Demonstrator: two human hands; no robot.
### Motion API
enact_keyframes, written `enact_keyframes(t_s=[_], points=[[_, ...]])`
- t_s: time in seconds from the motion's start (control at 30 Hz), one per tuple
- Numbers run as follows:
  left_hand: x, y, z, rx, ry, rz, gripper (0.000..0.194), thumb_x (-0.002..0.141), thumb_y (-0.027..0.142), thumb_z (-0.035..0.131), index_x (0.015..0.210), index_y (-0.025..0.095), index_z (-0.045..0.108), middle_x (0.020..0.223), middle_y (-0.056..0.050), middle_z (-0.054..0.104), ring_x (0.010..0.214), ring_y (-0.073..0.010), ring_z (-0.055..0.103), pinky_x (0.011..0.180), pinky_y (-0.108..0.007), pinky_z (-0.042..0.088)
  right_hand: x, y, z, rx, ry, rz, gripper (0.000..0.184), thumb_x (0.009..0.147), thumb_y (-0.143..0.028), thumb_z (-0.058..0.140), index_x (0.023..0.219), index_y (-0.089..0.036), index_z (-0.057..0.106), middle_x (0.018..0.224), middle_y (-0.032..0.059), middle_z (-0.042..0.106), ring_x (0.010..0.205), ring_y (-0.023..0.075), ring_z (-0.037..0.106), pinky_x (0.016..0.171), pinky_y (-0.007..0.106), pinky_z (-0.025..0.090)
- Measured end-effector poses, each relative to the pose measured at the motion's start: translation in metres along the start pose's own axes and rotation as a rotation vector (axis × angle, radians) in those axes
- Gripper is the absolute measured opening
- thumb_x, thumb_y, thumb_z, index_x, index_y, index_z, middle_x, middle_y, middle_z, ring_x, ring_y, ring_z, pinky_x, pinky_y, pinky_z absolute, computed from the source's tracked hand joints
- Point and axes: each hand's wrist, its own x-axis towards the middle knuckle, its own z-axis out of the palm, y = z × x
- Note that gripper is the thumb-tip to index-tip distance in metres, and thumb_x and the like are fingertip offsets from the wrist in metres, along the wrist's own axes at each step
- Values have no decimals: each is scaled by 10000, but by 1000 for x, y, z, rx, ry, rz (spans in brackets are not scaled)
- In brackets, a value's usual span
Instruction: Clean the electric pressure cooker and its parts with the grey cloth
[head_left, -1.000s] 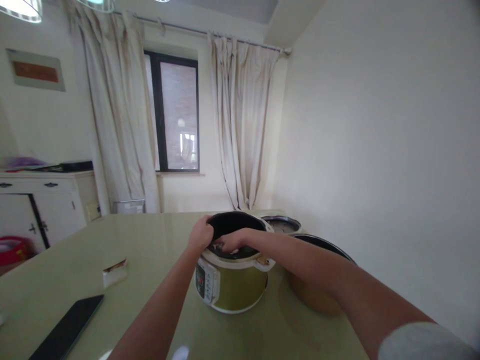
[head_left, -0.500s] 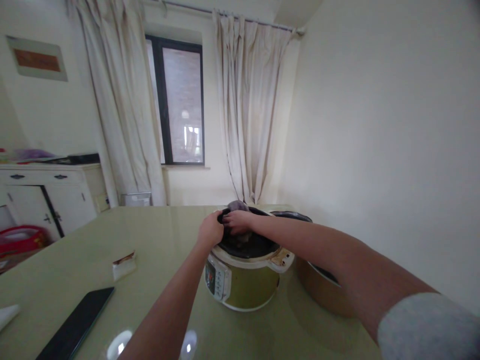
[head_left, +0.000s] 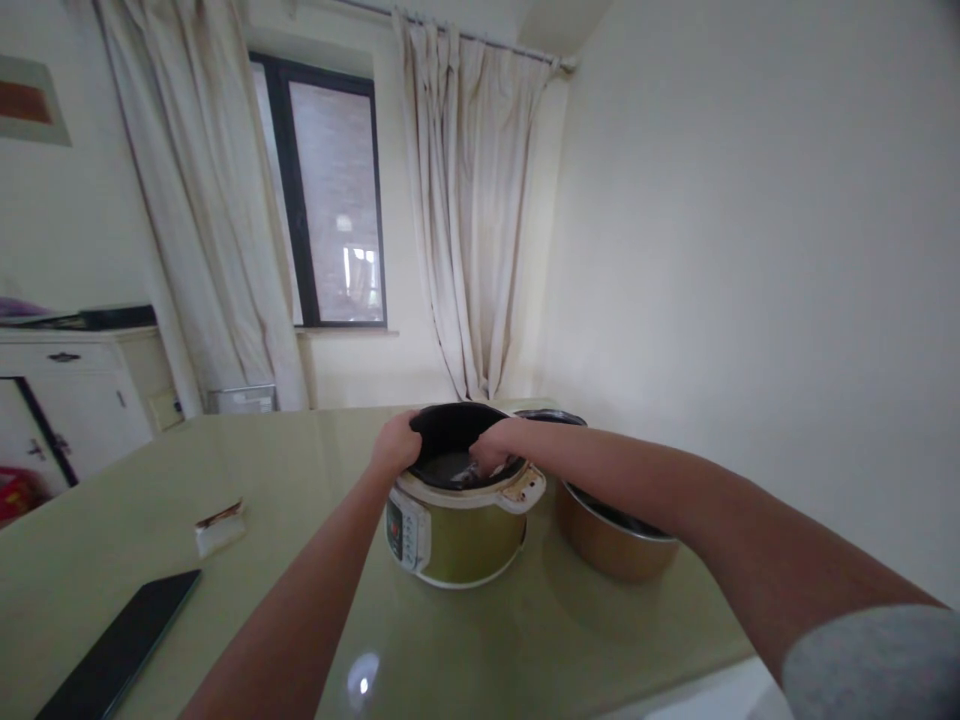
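A green and white electric cooker (head_left: 472, 540) stands on the table with its dark interior (head_left: 442, 430) uncovered. My left hand (head_left: 397, 443) grips its left rim, the fingers curled over the edge. My right hand (head_left: 495, 446) reaches inside toward the right wall, fingers closed on a greyish cloth (head_left: 468, 473). Most of the cloth is hidden by the hand and the cooker's front rim. Just right of the cooker, partly behind my right forearm, sits a brown-gold pot (head_left: 615, 545) with a dark inside.
A black phone (head_left: 120, 645) and a small white packet (head_left: 220, 527) with a brown edge lie on the pale green table (head_left: 300, 480) to the left. A white cabinet (head_left: 82, 365) stands beyond. Curtains, a window and a wall are behind the table.
My right hand has moved the cloth from the cooker's far left rim down inside and to the right. My left hand still holds the left rim. The view has turned slightly right.
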Motion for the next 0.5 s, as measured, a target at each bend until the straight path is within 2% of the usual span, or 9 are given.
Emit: enact_keyframes(t_s=[0.1, 0.2, 0.3, 0.4, 0.5], points=[[1, 0, 1, 2, 6, 9, 548, 886, 89, 517, 1382, 202, 721, 1321, -113, 765, 1265, -283, 704, 1112, -380, 520, 7, -19, -14, 145, -72, -84, 179, 845, -294, 706, 788, -136, 767, 789, 45, 732, 739, 213, 695, 712, 326, 569], [1, 0, 1, 11, 6, 32, 507, 945, 147, 476, 1387, 196, 717, 1372, -109, 740, 1285, -277, 691, 1121, -380, 514, 15, -42, -20, 291, 30, -193, 206, 922, -231, 597, 1011, -145, 762, 949, 25, 745, 837, 169, 678, 748, 261, 551], [1, 1, 0, 20, 3, 40, 509, 970, 158, 441, 1407, 164, 701, 1398, -127, 721, 1290, -283, 688, 1126, -390, 512, 17, -53, -12, 382, 99, -257, 303, 922, -133, 550, 1169, -135, 725, 1125, 46, 745, 965, 158, 670, 813, 234, 544], [2, -1, 0, 19, 1, 45, 523, 953, 128, 447, 1413, 150, 695, 1397, -127, 722, 1294, -272, 685, 1131, -367, 507, 11, -43, 0, 405, 51, -260, 347, 883, -102, 597, 1199, -142, 736, 1147, 57, 756, 1021, 177, 683, 846, 260, 559], [3, -3, 1, 12, -1, 50, 550, 913, 81, 464, 1396, 175, 709, 1369, -97, 743, 1281, -250, 693, 1130, -335, 503, 3, -18, 7, 372, -38, -206, 322, 821, -114, 680, 1119, -183, 783, 997, 17, 780, 928, 198, 713, 820, 309, 583]])
